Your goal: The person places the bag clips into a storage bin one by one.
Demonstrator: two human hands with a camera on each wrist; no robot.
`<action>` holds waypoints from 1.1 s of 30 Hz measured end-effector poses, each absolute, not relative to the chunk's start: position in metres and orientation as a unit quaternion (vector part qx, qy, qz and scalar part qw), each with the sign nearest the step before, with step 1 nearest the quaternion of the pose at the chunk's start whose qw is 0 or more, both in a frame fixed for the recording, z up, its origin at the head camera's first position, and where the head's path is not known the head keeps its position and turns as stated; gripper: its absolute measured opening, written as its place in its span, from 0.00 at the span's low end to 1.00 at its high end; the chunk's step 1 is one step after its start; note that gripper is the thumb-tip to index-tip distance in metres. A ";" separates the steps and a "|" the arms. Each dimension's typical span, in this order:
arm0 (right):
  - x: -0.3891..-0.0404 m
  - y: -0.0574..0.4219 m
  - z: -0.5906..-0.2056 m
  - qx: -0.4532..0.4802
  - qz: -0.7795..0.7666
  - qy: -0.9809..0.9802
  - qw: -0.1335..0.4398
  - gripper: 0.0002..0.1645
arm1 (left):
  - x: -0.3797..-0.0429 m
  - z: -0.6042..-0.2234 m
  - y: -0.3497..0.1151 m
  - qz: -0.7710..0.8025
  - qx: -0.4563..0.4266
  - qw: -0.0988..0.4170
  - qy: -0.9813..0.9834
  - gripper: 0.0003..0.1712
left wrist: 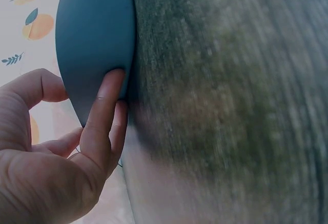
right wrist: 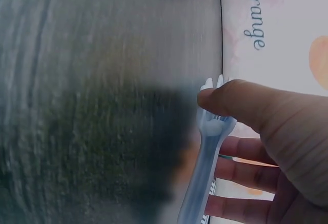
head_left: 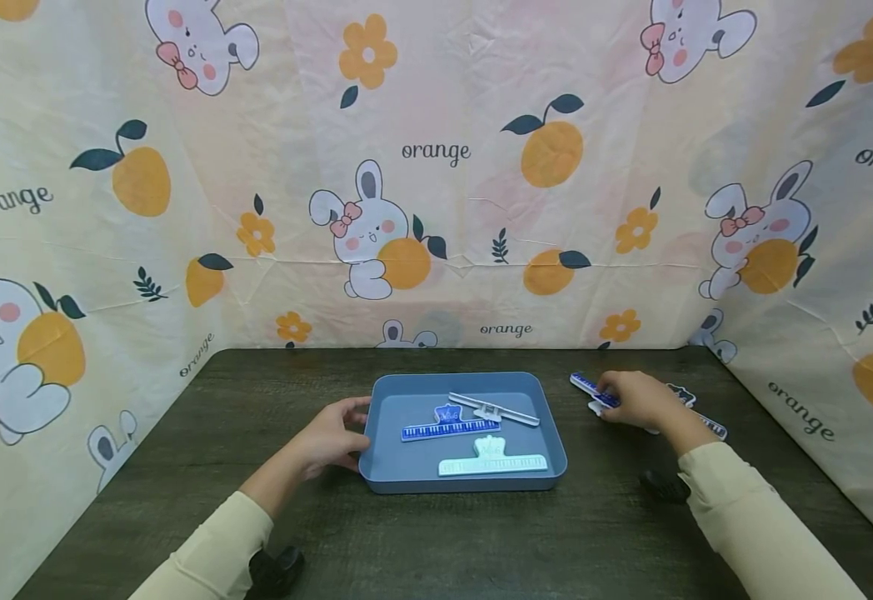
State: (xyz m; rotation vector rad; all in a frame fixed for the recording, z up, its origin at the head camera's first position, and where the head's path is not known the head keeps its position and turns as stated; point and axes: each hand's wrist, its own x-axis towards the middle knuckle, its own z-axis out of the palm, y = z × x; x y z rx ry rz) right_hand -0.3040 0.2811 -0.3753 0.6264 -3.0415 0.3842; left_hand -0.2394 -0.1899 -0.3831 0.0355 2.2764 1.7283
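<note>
My left hand [head_left: 335,435] holds the left side of a blue-grey tray [head_left: 462,485]. In the left wrist view, its fingers [left wrist: 105,106] rest on the tray's outer wall [left wrist: 97,34]. To the right of the tray, my right hand [head_left: 641,404] pinches a blue-and-white ruler clip [head_left: 586,383]. The right wrist view shows the clip's pale plastic back [right wrist: 212,126] between thumb and fingers. Inside the tray lie a blue ruler clip [head_left: 451,429], a white clip [head_left: 507,412] seen edge-on and a mint-green clip [head_left: 491,465]. Other clips are partly hidden by the right hand.
A dark clip with white edging [head_left: 682,394] and a ruler-marked clip [head_left: 712,427] lie beyond the right hand. The dark wood-grain table [head_left: 436,542] meets a patterned cloth backdrop [head_left: 451,208] at the back and sides.
</note>
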 end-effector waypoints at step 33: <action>-0.276 0.242 -0.344 0.262 0.121 -0.957 0.013 0.18 | -0.240 -0.383 -0.190 0.592 0.004 0.141 0.793 0.45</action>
